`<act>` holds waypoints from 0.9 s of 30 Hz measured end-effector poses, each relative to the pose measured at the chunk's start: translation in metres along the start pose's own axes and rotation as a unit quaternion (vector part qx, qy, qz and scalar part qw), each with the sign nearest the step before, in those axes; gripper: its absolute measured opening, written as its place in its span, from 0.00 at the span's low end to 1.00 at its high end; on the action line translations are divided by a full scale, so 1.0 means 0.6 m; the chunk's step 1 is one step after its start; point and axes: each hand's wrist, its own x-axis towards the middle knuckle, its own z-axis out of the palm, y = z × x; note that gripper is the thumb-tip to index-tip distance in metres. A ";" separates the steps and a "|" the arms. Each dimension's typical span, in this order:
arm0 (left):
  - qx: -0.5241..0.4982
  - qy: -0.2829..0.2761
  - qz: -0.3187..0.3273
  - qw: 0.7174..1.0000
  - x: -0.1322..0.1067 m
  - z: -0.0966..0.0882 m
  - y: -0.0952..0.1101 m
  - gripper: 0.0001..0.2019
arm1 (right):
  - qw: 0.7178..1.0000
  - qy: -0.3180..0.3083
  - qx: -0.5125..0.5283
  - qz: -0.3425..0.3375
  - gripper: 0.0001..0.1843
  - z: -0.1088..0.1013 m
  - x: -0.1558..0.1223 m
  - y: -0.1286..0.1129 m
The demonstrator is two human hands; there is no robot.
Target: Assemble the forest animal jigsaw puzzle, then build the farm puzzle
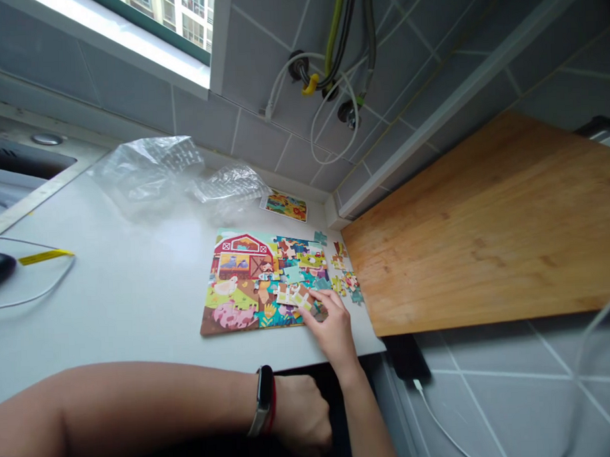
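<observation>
A colourful farm jigsaw puzzle (247,284) with a red barn lies on the white counter (138,307), its right part still open. My right hand (331,324) rests at the puzzle's lower right corner, fingers pressed on a pale puzzle piece (295,295). Several loose pieces (347,280) lie just right of the board. My left hand (301,418), with a black band at the wrist, hangs below the counter edge, curled into a loose fist; nothing shows in it.
Crumpled clear plastic bags (173,176) lie behind the puzzle, beside a small picture card (285,206). A wooden board (485,235) spans the right. A sink (13,172) is at far left, cables (330,87) hang on the tiled wall, a black charger (407,358) sits below.
</observation>
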 end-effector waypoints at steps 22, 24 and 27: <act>0.088 0.130 -0.229 0.961 -0.046 -0.139 -0.216 0.17 | 0.991 -0.085 0.088 -0.059 0.13 -0.098 -0.030 0.174; 0.059 0.146 -0.223 0.962 -0.045 -0.140 -0.216 0.11 | 0.988 -0.087 0.106 -0.069 0.14 -0.100 -0.028 0.185; 0.014 0.157 -0.197 0.968 -0.046 -0.148 -0.213 0.07 | 0.983 -0.089 0.127 -0.094 0.14 -0.107 -0.021 0.198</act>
